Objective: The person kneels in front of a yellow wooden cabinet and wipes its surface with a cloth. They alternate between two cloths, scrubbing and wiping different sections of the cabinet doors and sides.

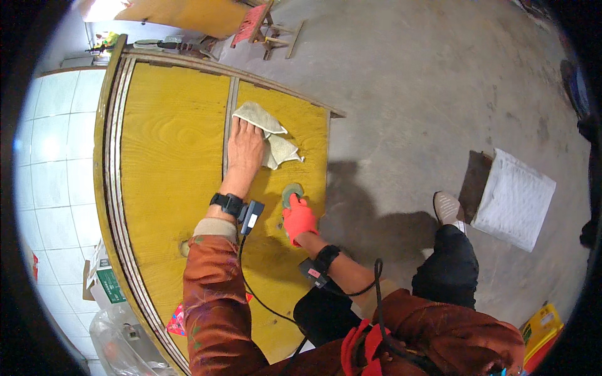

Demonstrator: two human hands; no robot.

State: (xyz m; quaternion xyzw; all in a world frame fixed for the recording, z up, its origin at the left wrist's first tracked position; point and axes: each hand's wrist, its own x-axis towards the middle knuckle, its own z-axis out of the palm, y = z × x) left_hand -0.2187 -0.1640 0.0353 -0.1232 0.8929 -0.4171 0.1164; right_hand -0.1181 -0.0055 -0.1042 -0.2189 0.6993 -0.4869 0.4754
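My left hand (245,143), bare, lies on a folded pale cloth (257,116) with its fingertips tucked under the fold, against the yellow wooden panel (174,127). The hand rests beside the grey strip (231,103) that divides the panel. Below and to the right, my right hand (300,220), in a bright coral-red glove, grips a rounded grey-green object (292,190) on the same panel; what it is I cannot tell. Both wrists wear black straps with small cabled devices.
Metal-coloured rails run along the panel's left edge. A white padded sheet (515,199) lies at the right, near a shoe (447,207) on the concrete floor. A small wooden stool (268,35) stands at the top. Boxes and a clear plastic bag (117,336) are at the lower left.
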